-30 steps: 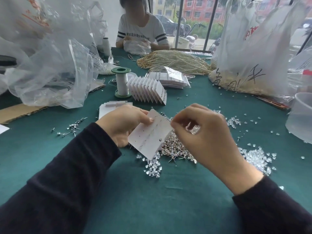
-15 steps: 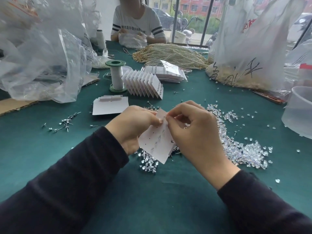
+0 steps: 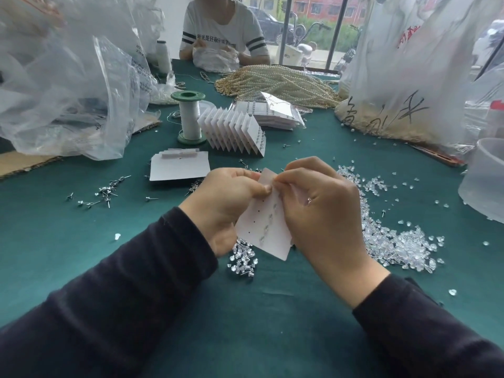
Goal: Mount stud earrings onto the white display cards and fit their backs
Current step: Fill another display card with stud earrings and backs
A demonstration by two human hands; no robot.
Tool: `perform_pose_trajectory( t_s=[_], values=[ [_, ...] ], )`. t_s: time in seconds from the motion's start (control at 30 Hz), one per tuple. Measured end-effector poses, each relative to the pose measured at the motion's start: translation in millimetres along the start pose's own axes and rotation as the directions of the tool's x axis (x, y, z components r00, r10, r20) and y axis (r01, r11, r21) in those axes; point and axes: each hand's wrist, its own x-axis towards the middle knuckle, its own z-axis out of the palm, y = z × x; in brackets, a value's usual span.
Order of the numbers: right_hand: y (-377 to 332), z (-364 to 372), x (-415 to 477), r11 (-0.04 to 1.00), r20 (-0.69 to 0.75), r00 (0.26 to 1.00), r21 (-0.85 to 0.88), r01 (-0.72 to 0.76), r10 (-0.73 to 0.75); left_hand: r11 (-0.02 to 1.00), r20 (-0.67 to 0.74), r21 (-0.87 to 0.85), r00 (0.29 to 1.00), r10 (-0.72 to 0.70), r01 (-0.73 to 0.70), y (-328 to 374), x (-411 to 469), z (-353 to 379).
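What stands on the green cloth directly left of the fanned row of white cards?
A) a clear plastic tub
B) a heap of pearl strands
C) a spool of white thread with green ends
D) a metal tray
C: the spool stands upright beside the fanned row of cards; the clear tub sits at the far right edge and the pearl strands lie farther back.

This is looking like a small jewellery-assembly workshop: a green-covered desk (image 3: 272,309) is carrying heaps of clear earring backs (image 3: 395,241), loose stud earrings (image 3: 106,190), fanned white display cards (image 3: 234,132), pearl strands (image 3: 281,85) and a thread spool (image 3: 190,118). Bulk plastic bags (image 3: 68,91) are crowding both sides, and a second person (image 3: 223,31) is working at the far edge.
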Motion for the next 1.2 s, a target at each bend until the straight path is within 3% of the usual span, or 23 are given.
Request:
perform_pose_trajectory(
  t_s=[0.37,0.47,0.53,0.67,1.2],
  values=[
    [7,-7,7,0.999,0.032,0.999,0.031,0.039,-0.04,0.996,0.146,0.064,0.987,-0.073,0.064,4,3,-5],
    [7,-7,7,0.998,0.051,0.999,0.062,0.008,-0.011,0.997,0.113,0.071,0.994,0.005,-0.013,2,3,-4],
    [6,-9,7,0.996,0.07,0.997,0.09,-0.028,0.022,0.974,0.053,0.18,0.99,0.132,-0.139,-2,6,-4],
    [1,-10,8,0.996,0.068,0.996,0.059,-0.065,0.061,0.787,0.021,0.474,0.899,0.438,-0.394,-7,6,0],
    [-6,-9,6,0.997,0.041,0.997,0.028,-0.073,0.071,0.611,0.056,0.612,0.798,0.6,-0.502,-9,5,0]
  ],
)
